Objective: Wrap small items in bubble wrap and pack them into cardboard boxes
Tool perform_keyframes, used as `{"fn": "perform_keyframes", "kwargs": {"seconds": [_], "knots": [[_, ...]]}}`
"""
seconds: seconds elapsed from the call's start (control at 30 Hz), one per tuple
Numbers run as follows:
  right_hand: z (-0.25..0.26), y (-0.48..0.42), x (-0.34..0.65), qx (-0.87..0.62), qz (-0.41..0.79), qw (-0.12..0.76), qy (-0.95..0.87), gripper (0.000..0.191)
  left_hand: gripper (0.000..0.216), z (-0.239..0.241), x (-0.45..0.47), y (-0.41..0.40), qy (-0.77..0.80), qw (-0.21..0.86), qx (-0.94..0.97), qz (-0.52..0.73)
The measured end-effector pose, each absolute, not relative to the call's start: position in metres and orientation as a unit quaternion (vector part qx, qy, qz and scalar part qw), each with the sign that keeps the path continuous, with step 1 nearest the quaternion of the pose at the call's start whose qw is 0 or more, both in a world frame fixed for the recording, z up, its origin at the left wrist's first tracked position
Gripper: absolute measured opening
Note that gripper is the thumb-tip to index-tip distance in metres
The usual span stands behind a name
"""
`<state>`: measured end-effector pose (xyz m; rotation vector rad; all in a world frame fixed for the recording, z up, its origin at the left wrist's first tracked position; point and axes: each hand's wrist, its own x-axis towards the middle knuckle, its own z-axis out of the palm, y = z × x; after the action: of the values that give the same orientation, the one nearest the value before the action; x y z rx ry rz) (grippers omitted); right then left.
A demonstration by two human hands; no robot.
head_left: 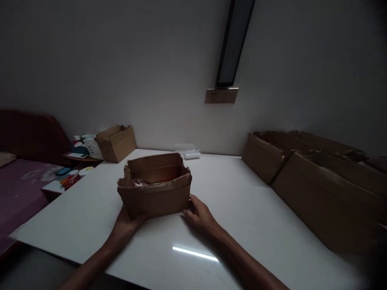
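A brown cardboard box (pixel 157 201) with a torn, uneven top edge is between my two hands, over the middle of the white table. It is open at the top, and something reddish and something pale show inside, too dim to name. My left hand (pixel 128 222) grips its lower left corner, thumb along the front face. At the lower right corner, my right hand (pixel 198 212) holds the box with thumb in front and fingers round the side. Whether the box's underside touches the table I cannot tell.
Several larger cardboard boxes (pixel 326 201) line the right side of the white table (pixel 242 225). Another cardboard box (pixel 116 143) stands at the back left corner. Clear plastic packs (pixel 191 154) lie by the wall. Left of the table are small items and a bed (pixel 24 189).
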<state>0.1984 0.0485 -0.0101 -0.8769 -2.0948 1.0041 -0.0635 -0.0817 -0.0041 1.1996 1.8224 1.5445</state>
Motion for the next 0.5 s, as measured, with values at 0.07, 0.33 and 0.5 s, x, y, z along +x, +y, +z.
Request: {"fn": "perform_keyframes", "kwargs": {"seconds": [0.07, 0.33, 0.5], "knots": [[-0.011, 0.048, 0.207, -0.341, 0.385, 0.342, -0.786, 0.053, 0.070, -0.005, -0.057, -0.068, 0.641, 0.253, 0.445, 0.572], [-0.008, 0.061, 0.256, -0.463, 0.324, 0.382, -0.731, 0.041, 0.065, -0.014, -0.021, -0.011, 0.565, 0.338, 0.500, 0.562], [-0.008, 0.065, 0.257, -0.472, 0.294, 0.390, -0.734, 0.039, 0.060, -0.015, -0.019, 0.001, 0.603, 0.312, 0.501, 0.537]]}}
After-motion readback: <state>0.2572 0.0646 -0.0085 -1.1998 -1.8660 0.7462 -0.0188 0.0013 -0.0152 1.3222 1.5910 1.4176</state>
